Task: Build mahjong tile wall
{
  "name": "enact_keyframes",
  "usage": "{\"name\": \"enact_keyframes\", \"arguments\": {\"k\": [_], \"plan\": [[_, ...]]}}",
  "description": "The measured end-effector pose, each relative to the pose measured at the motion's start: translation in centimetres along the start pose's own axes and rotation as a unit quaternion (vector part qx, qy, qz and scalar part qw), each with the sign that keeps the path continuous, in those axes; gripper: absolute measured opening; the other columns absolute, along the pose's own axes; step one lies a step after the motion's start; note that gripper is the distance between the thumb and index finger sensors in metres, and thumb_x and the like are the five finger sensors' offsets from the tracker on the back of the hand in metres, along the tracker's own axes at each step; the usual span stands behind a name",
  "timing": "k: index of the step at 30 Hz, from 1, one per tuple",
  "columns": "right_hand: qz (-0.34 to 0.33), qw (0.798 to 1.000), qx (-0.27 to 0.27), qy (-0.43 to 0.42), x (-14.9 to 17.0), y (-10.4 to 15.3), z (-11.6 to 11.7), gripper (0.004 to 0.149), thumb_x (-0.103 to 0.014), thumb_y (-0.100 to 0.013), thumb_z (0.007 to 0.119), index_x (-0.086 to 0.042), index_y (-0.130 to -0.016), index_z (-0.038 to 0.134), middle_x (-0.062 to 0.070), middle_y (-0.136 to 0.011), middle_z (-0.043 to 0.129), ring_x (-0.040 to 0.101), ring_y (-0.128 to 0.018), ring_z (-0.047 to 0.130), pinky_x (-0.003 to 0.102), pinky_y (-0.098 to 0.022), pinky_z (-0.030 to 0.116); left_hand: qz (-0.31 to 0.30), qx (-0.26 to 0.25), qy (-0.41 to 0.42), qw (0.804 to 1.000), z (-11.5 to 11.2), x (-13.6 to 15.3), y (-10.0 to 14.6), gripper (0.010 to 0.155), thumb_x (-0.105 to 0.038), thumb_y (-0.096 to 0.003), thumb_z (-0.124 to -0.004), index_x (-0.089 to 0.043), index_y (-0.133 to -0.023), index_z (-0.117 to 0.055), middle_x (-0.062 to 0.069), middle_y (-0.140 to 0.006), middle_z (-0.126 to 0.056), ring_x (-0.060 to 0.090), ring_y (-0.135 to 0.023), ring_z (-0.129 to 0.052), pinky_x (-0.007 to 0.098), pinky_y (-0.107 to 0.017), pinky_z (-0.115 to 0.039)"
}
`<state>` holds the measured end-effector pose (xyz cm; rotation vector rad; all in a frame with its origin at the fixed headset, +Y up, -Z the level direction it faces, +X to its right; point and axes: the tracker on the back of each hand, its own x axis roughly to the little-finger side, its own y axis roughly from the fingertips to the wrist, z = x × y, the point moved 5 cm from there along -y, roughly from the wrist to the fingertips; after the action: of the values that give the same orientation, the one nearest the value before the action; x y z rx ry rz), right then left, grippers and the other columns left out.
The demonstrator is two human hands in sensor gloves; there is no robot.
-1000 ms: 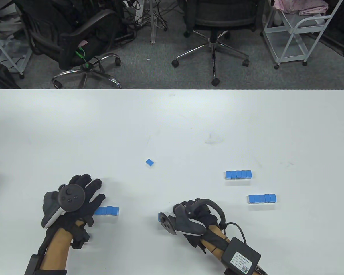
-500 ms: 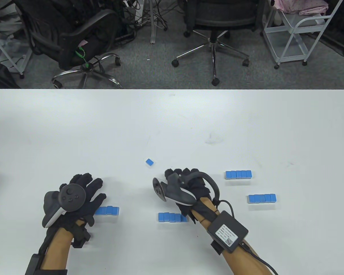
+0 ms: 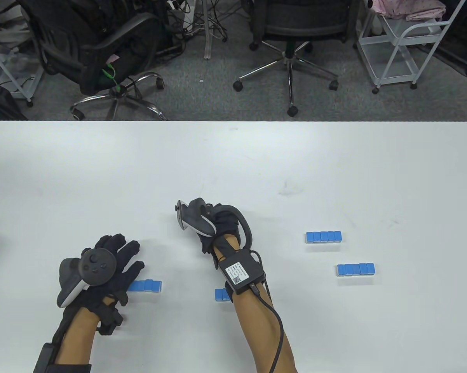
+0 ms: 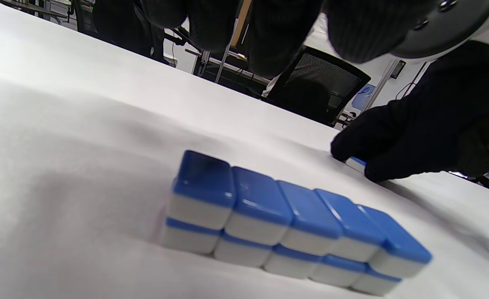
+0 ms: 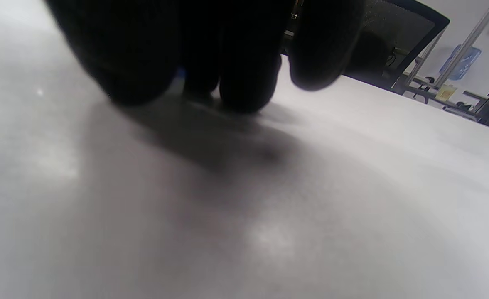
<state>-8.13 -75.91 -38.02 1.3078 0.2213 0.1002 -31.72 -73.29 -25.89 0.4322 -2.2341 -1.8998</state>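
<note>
My left hand (image 3: 122, 254) lies with fingers spread just left of a short row of blue-backed tiles (image 3: 150, 286). In the left wrist view this row (image 4: 294, 224) is two layers high, and my fingers (image 4: 269, 37) hang above it without touching. My right hand (image 3: 208, 223) has reached to the middle of the white table (image 3: 233, 163) and covers the loose tile. The left wrist view shows this hand (image 4: 414, 133) pinching that tile (image 4: 357, 162) on the table. Another blue row (image 3: 221, 294) is partly hidden under my right forearm.
Two more blue tile rows lie at the right, one further away (image 3: 323, 236) and one nearer (image 3: 355, 269). Beyond the table's far edge stand office chairs (image 3: 291, 35) and a white cart (image 3: 404, 46).
My right hand left the near blue row and moved up and to the left onto the loose tile, which it now covers. My left hand has stayed in place.
</note>
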Motion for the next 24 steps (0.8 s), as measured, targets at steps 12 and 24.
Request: {"name": "enact_keyframes", "arguments": {"k": [12, 24], "plan": [[-0.083, 0.985, -0.099, -0.118, 8.5, 6.2, 4.3, 0.059, -0.045, -0.032, 0.089, -0.013, -0.081, 0.08, 0.008, -0.068, 0.097, 0.023, -0.051, 0.106, 0.049, -0.045, 0.088, -0.005, -0.003, -0.004, 1.0, 0.0, -0.2, 0.2, 0.064, -0.058, -0.0495, -0.067, -0.034, -0.108, -0.061, 0.004, -0.12, -0.041, 0.036, -0.113, -0.032, 0.071, -0.076, -0.025], [-0.127, 0.964, -0.062, -0.226, 11.3, 13.8, 6.6, 0.059, -0.043, -0.031, 0.091, -0.014, -0.082, 0.08, 0.008, -0.067, 0.098, 0.023, -0.049, 0.107, 0.049, -0.045, 0.087, 0.007, 0.007, -0.001, 1.0, -0.4, 0.3, 0.1, 0.063, -0.058, -0.0497, -0.067, -0.034, -0.108, -0.061, 0.004, -0.12, -0.041, 0.036, -0.113, -0.032, 0.071, -0.076, -0.025]]}}
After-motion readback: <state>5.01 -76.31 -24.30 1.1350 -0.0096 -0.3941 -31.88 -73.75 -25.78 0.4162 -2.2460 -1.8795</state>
